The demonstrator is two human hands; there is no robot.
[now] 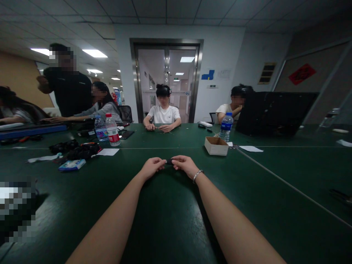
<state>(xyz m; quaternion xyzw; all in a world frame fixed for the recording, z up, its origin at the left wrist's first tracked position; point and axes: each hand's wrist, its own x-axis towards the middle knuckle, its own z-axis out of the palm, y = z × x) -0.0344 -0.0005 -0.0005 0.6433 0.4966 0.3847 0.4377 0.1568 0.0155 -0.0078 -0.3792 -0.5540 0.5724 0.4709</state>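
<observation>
My left hand (153, 167) and my right hand (186, 165) meet above the dark green table (170, 216), fingers curled. Between them both pinch a small dark object (169, 161), too small to name. A thin bracelet (197, 175) circles my right wrist. Both forearms stretch out over the table towards the middle.
A small cardboard box (216, 145) and a water bottle (226, 127) stand beyond my right hand. Two bottles (108, 129), black gear (79, 150) and a blue packet (72, 165) lie at left. Other people sit across the table; a dark laptop back (272, 112) stands at right.
</observation>
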